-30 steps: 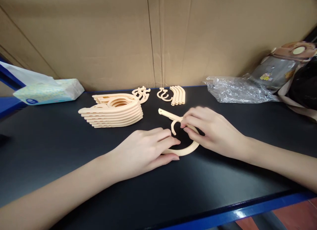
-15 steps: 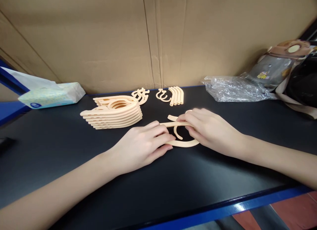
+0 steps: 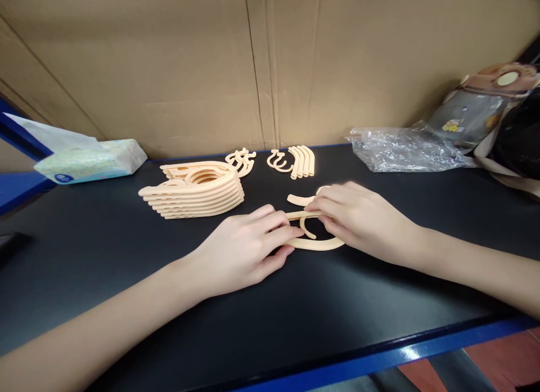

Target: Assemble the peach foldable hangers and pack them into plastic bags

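Note:
A peach plastic hanger lies on the black table between my hands, with its straight bar and small hook folded in over the curved arm. My left hand is closed on the hanger's left end, fingers pressed on the bar. My right hand grips the right side, fingertips pinching the bar by the hook. A loose curved piece lies just behind my right fingers.
A stack of finished peach hangers sits to the back left. Behind it lie loose hooks and curved bars. A tissue pack is far left, crumpled clear plastic and a bottle far right. Cardboard walls the back.
The straight bar, angled up and away a second ago, has been folded down flat across the hanger's arc. Both hands closed in on it and shifted slightly away from me.

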### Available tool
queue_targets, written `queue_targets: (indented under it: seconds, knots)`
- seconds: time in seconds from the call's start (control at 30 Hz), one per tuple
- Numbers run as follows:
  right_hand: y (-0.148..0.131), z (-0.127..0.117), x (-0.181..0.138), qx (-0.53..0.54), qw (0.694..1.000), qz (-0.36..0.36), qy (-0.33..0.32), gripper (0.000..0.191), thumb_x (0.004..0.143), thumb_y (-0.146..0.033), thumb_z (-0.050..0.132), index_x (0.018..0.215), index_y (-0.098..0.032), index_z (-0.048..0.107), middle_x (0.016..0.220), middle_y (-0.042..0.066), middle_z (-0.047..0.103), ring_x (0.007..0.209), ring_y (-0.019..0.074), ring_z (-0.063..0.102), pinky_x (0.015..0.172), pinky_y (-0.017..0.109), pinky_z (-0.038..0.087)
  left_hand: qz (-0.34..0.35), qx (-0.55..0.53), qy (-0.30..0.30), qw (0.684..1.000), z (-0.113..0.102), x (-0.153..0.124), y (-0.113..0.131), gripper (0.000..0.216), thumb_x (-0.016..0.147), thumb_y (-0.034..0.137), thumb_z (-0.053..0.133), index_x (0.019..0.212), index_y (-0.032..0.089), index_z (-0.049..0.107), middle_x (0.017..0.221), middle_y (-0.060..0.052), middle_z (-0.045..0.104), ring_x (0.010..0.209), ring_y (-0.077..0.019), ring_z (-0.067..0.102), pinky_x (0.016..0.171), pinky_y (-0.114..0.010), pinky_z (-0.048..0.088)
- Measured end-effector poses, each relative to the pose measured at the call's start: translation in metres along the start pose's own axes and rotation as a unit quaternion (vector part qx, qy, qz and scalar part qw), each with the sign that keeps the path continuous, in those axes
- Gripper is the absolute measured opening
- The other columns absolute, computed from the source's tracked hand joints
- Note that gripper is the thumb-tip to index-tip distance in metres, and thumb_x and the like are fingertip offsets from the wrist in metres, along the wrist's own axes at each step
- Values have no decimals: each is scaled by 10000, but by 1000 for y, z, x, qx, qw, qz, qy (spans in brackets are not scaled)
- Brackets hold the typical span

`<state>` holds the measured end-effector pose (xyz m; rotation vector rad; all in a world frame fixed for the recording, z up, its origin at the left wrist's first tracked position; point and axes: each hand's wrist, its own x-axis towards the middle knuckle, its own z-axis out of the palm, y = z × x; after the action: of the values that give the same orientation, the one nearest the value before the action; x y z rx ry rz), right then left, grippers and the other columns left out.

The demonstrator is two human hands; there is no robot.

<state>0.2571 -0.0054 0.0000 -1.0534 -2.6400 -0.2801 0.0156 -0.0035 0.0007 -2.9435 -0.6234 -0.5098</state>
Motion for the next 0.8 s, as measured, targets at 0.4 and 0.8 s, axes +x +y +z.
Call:
queue_targets:
  seconds: [0.4, 0.8]
  knots:
    - [43, -21, 4, -40, 996, 81, 11, 178, 930, -232, 501, 951, -173, 668, 892, 45, 696, 824, 217, 599, 786, 368, 399, -16, -15, 24, 999, -1, 2, -2, 223, 951, 239, 508, 1126, 189, 637, 1070, -37, 658, 931, -178, 569, 763, -289, 486]
    - [54, -27, -1, 7, 979, 162, -125, 251, 863, -439, 586, 763, -215, 639, 735, -1, 647, 645, 159, 533, 560, 281, 341, -34, -63, 12, 997, -2, 1, 0, 199, 950, 176, 490, 1095, 176, 627, 1206, -60, 649, 1084, -183, 608, 859, -305, 529]
